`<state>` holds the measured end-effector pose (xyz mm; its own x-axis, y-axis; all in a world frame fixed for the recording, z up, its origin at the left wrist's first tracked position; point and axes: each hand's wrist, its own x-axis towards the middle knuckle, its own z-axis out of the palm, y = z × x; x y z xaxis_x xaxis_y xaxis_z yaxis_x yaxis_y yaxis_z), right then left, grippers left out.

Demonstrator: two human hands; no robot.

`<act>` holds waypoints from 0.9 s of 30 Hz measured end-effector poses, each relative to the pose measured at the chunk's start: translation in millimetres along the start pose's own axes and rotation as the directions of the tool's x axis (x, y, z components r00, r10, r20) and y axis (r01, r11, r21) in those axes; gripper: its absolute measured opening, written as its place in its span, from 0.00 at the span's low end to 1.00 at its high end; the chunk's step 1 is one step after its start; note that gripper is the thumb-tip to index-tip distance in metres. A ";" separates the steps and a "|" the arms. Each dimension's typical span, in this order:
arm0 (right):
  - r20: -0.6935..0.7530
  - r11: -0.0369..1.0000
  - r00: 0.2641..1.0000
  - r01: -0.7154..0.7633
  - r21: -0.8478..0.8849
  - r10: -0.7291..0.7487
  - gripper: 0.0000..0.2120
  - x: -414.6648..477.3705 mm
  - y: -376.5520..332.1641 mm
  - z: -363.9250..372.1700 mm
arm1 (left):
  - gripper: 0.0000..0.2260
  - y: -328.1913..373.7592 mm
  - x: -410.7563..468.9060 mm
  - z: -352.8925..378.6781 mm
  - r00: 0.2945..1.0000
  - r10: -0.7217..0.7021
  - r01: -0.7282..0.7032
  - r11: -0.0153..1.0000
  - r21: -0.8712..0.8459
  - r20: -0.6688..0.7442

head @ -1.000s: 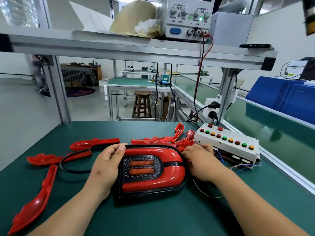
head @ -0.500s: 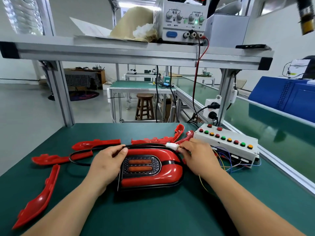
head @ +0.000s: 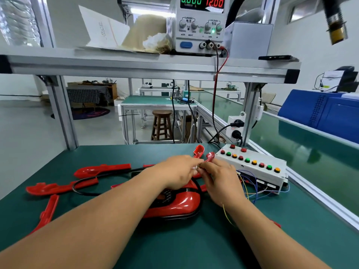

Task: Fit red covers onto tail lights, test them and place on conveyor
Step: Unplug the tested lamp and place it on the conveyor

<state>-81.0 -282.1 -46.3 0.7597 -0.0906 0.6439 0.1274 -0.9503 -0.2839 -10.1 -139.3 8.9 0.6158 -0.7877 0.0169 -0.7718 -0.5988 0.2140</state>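
We see the oval tail light with its glossy red plastic cover [head: 184,202] lying flat on the green tabletop [head: 174,247], near the middle. The left forearm crosses over it and hides part of it. Its thin black cable [head: 87,194] loops out to the left across the mat.

Just above the light's far end the two hands meet. The left hand [head: 174,171] has its grip closed in a pinch, fingertips drawn together on a small white connector [head: 194,168], which is mostly hidden by the fingers. The right hand [head: 219,177] faces it, and its grip is likewise pinched on the same connector from the other side. We cannot tell whether the connector halves are joined.

Thin coloured wires [head: 250,192] run from under the right hand towards a white control box with a row of red, green and orange buttons [head: 252,167], which sits on the tabletop just to the right.

Several loose red plastic covers [head: 101,169] lie to the left of the light, and two more stand tilted beyond the hands.

On the shelf above, a bench power supply [head: 200,26] shows 0.000 and 12.00, with red and black leads hanging down. A green conveyor belt [head: 310,152] runs along the right side, and a wooden stool [head: 162,125] stands beyond the tabletop.
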 end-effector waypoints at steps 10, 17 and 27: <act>-0.045 0.997 0.999 0.012 0.075 -0.008 0.06 0.8 2.4 1.2 | 0.11 -4.6 5.5 5.9 0.998 0.032 -0.031 0.999 0.029 -0.056; -0.038 0.997 0.999 0.000 0.083 0.003 0.07 1.3 4.7 -0.4 | 0.15 -8.7 4.4 0.8 0.997 0.006 -0.009 0.999 -0.034 -0.074; 0.230 0.941 0.946 -0.156 -0.301 0.230 0.14 -4.5 8.9 -1.5 | 0.25 -13.0 -29.3 -9.1 0.987 -0.065 0.040 0.985 -0.167 -0.148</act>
<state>-84.2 -290.6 -50.7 0.8944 -0.2360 0.3800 -0.1906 -0.9696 -0.1537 -16.7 -107.2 14.5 0.6812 -0.7171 0.1474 -0.7094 -0.5968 0.3749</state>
